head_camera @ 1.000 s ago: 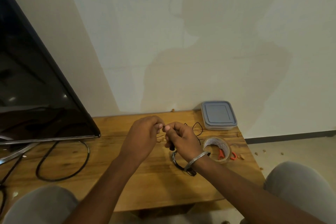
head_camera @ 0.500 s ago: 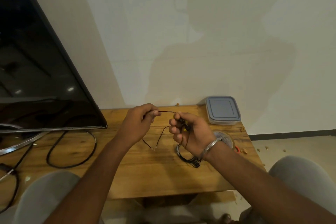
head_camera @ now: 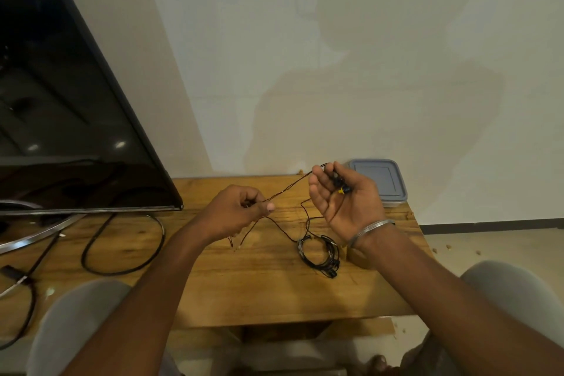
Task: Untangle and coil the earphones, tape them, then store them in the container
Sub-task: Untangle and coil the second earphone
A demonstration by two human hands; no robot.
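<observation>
A thin dark earphone cable (head_camera: 290, 188) is stretched between my two hands above the wooden table (head_camera: 259, 284). My left hand (head_camera: 238, 210) pinches the cable, and loose ends hang below it. My right hand (head_camera: 345, 198), palm up, is curled around the earbuds and the cable's other end. A second black earphone set (head_camera: 319, 253), coiled and bundled, lies on the table below my right wrist. The grey lidded container (head_camera: 381, 181) stands shut at the table's back right corner. The tape roll is hidden behind my right forearm.
A large black TV screen (head_camera: 70, 131) on a metal stand fills the left side, with a thick black cable loop (head_camera: 122, 265) on the table beside it. A white wall rises right behind the table. My knees are below the table's front edge.
My hands have drawn apart, pulling the cable taut between them. My right hand rose and turned palm up toward the container. The view shifted left and the tape roll went out of sight.
</observation>
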